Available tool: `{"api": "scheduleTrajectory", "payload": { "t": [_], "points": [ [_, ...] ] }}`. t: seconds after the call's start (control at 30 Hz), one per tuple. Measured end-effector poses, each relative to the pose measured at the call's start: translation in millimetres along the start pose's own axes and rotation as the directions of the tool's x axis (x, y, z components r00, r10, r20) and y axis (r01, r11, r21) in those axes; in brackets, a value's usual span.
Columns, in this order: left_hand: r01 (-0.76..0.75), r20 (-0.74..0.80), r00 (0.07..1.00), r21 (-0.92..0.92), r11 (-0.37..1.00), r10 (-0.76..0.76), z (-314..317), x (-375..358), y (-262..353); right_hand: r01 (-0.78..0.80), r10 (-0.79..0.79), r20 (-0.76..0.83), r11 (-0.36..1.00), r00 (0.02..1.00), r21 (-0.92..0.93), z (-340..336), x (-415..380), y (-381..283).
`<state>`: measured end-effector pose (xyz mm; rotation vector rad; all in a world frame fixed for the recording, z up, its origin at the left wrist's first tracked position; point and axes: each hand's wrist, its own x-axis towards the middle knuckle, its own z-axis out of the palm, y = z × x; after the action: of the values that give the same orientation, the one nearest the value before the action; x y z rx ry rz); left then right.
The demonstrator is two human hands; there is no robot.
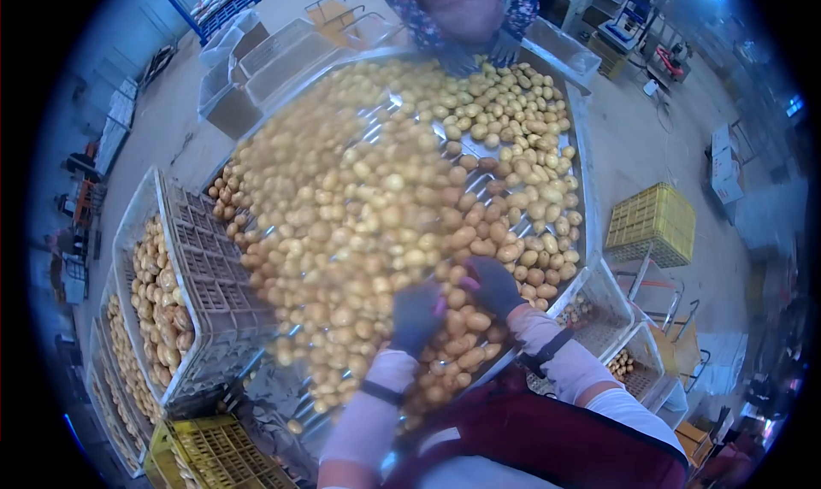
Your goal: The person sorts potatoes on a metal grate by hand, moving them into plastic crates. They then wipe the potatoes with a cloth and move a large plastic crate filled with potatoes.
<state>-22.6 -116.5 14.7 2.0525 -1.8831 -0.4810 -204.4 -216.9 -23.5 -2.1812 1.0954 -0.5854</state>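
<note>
Well, potatoes: they (368,258) lie spread over the slatted tabletop (587,190) in front of me, heaped thickly around and between my hands, with bare metal showing through the thinner patches on the far side.
Left hand: gloved in dark cloth, my left hand (416,318) is down among the potatoes, its back to me and a pink patch on the side facing my other hand. I cannot tell whether its fingers are apart or closed on one.
Right hand: my right hand (494,285) reaches in just beside it, over the near right part of the heap, thumb side inward. The glove hides its grip, so I cannot tell whether those fingers are clamped on anything.
Feel: each potato looks small enough for one palm, and I judge it firm, light and ready to roll. The skins look smooth, perhaps a little slippery through cloth, and would bruise or scuff if dropped hard.
Hold: I would take one around its widest part, fingertips on one side and thumb opposite, without digging in.
Across: another person's gloved hands (506,48) are at the far edge, well apart from mine.
Left side: a tall crate (214,292) stands against the tabletop, potatoes inside.
Right side: a pale crate (611,309) sits beside my right forearm, with some potatoes in it; a yellow crate (652,224) stands farther off on the floor.
</note>
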Motion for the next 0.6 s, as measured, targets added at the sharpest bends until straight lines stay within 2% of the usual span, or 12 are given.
{"api": "scheduleTrajectory", "payload": {
  "t": [0.03, 0.07, 0.13, 0.17, 0.2, 0.27, 0.33, 0.4, 0.43, 0.5, 0.57, 0.6],
  "points": [
    [-0.063, -0.098, 0.993, -0.049, 0.997, 0.058, 7.5, 5.7, 1.7, -0.003, 0.003, 0.008, 1.000, 1.000, 0.029, -10.5, 4.4, -9.0],
    [-0.133, -0.199, 0.974, -0.091, 0.987, 0.112, 16.0, 15.1, 4.8, -0.075, 0.052, 0.213, 0.992, 0.976, 0.101, -28.9, 17.2, -11.5],
    [-0.126, -0.254, 0.964, -0.168, 0.978, 0.081, 15.1, 29.5, 16.6, -0.014, -0.013, 0.212, 0.992, 0.977, 0.125, -27.5, 12.4, 14.7],
    [-0.043, -0.205, 0.979, -0.206, 0.978, 0.000, 10.3, 32.3, 23.4, 0.018, -0.047, 0.210, 0.990, 0.977, 0.138, -23.7, 12.0, 26.8],
    [0.012, -0.155, 0.987, -0.223, 0.975, -0.047, 0.5, 37.5, 27.2, -0.051, -0.001, 0.319, 0.986, 0.948, 0.156, -49.8, 28.5, 6.0],
    [0.101, -0.055, 0.992, -0.234, 0.967, -0.117, -18.4, 48.8, 33.8, -0.247, 0.182, 0.202, 0.896, 0.962, 0.368, -56.6, 43.1, 22.6],
    [0.157, 0.050, 0.988, -0.261, 0.953, -0.149, -18.5, 52.3, 30.3, -0.339, 0.340, 0.074, 0.846, 0.938, 0.412, -61.6, 57.9, 39.5],
    [0.195, 0.155, 0.976, -0.308, 0.931, -0.153, -12.4, 53.9, 21.1, -0.374, 0.422, -0.123, 0.881, 0.898, 0.292, -64.8, 78.1, 52.6],
    [0.208, 0.202, 0.967, -0.268, 0.941, -0.156, -29.6, 52.1, 28.3, -0.175, 0.205, -0.232, 0.974, 0.951, 0.144, -64.8, 81.0, 46.2],
    [0.234, 0.296, 0.939, -0.186, 0.954, -0.173, -79.0, 43.4, 50.3, 0.218, -0.275, -0.322, 0.955, 0.906, -0.202, -54.0, 87.2, 18.5],
    [0.064, 0.134, 0.990, -0.247, 0.967, -0.032, -38.7, 22.9, 24.6, 0.258, -0.259, 0.012, 0.952, 0.966, -0.163, -23.5, 82.7, 0.5],
    [-0.026, 0.049, 0.998, -0.264, 0.964, 0.040, -24.7, 13.3, 16.0, 0.277, -0.263, 0.089, 0.926, 0.961, -0.255, -2.8, 75.7, -5.0]
  ]
}}
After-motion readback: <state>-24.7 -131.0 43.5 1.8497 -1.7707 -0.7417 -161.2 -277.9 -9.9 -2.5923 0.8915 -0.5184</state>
